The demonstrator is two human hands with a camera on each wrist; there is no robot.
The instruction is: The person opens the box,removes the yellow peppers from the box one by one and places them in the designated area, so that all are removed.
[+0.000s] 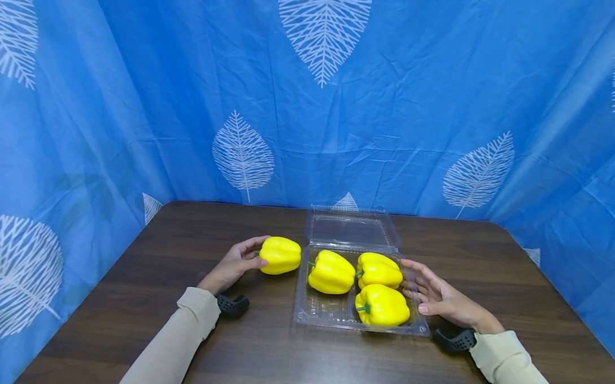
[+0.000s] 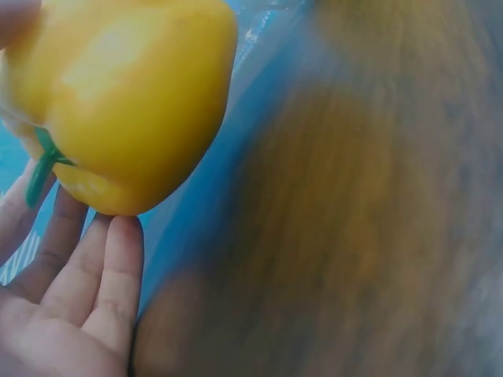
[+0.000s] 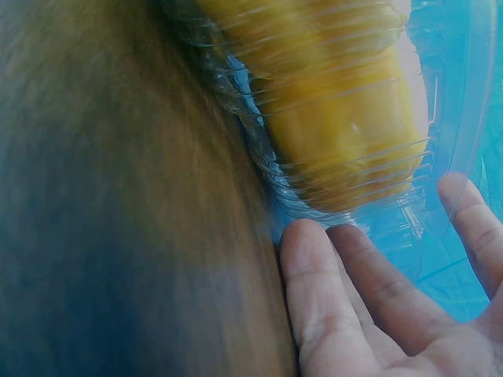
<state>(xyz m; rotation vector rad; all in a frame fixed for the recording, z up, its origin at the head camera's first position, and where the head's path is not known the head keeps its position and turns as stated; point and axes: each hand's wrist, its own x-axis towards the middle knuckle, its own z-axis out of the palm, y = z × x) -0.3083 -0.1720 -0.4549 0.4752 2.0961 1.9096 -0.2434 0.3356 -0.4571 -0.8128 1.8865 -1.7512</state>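
Your left hand pinches a pepper between thumb and fingers, just left of the clear box. Your right hand, fingers loosely extended and holding nothing, lies at the box's right wall. Three other peppers lie in the box; its lid is folded back.

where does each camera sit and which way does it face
Head: worn on the head, facing forward and down at the table, clear container and blue curtain; both sleeves, left hand and right hand show.
Left wrist: on that wrist, facing the held yellow pepper; fingers and part of the palm show.
Right wrist: on that wrist, facing the container's side, peppers visible through it; that hand's fingers show.
Shared: head and left wrist both show the held pepper.
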